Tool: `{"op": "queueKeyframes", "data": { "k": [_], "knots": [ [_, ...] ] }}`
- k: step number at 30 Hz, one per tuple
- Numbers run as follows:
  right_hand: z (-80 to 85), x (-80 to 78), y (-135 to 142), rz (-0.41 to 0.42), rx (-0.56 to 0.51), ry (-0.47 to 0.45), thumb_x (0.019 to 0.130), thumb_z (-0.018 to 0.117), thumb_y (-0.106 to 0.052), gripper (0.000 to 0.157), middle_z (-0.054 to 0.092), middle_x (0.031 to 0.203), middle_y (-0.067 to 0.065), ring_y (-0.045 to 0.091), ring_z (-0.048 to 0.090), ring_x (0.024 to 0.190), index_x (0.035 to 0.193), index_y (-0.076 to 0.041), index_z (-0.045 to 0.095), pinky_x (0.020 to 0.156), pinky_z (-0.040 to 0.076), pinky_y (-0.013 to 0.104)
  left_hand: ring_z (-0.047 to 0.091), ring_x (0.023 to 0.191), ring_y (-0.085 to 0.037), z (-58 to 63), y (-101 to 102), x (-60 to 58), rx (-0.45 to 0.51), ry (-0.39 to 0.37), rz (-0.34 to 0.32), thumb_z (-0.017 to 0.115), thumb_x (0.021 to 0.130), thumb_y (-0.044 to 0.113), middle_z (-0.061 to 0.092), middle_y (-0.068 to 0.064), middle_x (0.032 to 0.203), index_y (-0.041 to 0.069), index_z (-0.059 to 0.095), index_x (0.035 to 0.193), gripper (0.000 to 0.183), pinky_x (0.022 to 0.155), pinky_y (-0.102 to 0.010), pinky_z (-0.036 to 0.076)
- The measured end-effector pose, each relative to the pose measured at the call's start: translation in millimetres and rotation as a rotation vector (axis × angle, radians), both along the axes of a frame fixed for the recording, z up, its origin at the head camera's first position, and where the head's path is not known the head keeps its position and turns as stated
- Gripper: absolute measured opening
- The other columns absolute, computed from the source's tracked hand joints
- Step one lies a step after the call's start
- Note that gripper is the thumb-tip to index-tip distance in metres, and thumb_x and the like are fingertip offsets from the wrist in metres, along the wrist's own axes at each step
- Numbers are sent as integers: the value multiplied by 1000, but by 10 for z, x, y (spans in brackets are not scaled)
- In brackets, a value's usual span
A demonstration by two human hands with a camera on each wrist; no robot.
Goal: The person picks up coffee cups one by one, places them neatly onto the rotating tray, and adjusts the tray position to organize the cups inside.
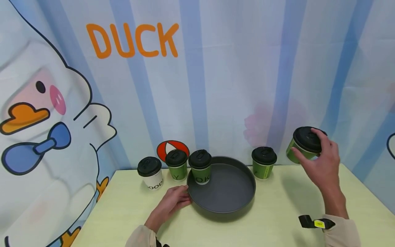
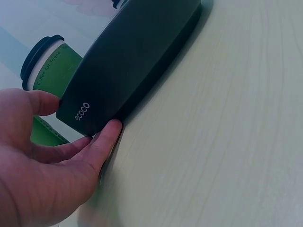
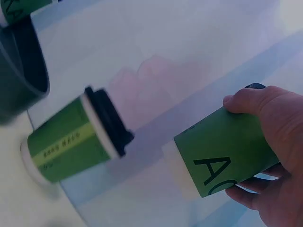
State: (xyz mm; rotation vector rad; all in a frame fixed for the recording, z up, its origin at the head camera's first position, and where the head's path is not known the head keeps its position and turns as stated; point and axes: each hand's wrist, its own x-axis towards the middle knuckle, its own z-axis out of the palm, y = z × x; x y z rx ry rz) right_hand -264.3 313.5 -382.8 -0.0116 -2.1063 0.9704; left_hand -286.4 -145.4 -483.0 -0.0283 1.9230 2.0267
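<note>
My left hand (image 1: 172,199) pinches the left edge of a round dark grey tray (image 1: 226,188); in the left wrist view the thumb lies at its rim and fingers reach under its base. Inside the tray, by the left rim, stands a green paper coffee cup (image 1: 200,171) with a black lid, lettered "OK". Off to the right, my right hand (image 1: 328,166) grips another green coffee cup (image 1: 303,139), raised above the table and slightly tilted. The right wrist view shows thumb and fingers around this cup's green sleeve (image 3: 222,146), its white base pointing left.
Left of the tray stand a white lidded cup (image 1: 151,175) and a green lidded cup (image 1: 177,166). Another green cup (image 1: 263,163) stands just right of the tray. Behind the pale yellow table (image 1: 123,212) hangs a blue-striped backdrop (image 1: 228,85) with a duck print.
</note>
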Motion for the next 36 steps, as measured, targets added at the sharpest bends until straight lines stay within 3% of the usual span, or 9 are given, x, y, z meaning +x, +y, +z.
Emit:
{"op": "queueKeyframes", "data": {
  "k": [7, 11, 14, 18, 23, 36],
  "knots": [
    [155, 92, -390, 119, 50, 73, 80, 89, -10, 86, 47, 136, 28, 44, 46, 121, 155, -19, 48, 87, 43, 61, 66, 100, -21, 0, 1, 8, 7, 3, -6, 54, 106, 30, 60, -26, 126, -17, 33, 148, 67, 97, -39, 58],
    [146, 103, -666, 216, 96, 95, 78, 91, -10, 86, 50, 131, 23, 37, 51, 117, 154, -21, 50, 85, 48, 47, 66, 101, -21, -8, -2, 8, 5, -2, -11, 54, 106, 30, 60, -27, 126, -18, 33, 149, 67, 97, -39, 57],
    [102, 93, -886, 307, 117, 104, 78, 91, -10, 86, 52, 130, 20, 35, 53, 117, 153, -22, 51, 86, 49, 49, 66, 102, -21, -4, -1, 9, 7, -8, -12, 53, 106, 30, 59, -27, 126, -18, 32, 149, 67, 98, -40, 57],
    [20, 79, -1185, 434, 122, 94, 78, 92, -13, 85, 53, 131, 15, 34, 54, 118, 152, -23, 52, 89, 48, 60, 66, 101, -21, 13, 2, 10, 8, -14, -8, 53, 106, 30, 60, -25, 125, -17, 34, 148, 66, 98, -40, 57],
    [-129, 66, -1539, 554, 135, 66, 78, 93, -20, 83, 54, 130, 8, 25, 55, 115, 150, -27, 53, 89, 52, 54, 66, 100, -20, 33, 1, 15, 12, -6, -10, 53, 106, 30, 61, -24, 124, -17, 34, 148, 66, 97, -39, 57],
    [-549, 84, -2140, 697, 115, -91, 82, 91, -31, 79, 50, 138, 5, 26, 58, 121, 150, -32, 51, 94, 54, 55, 68, 97, -19, 10, -2, 25, 43, 31, -20, 53, 106, 28, 64, -20, 117, -17, 38, 144, 61, 95, -37, 58]
  ]
}}
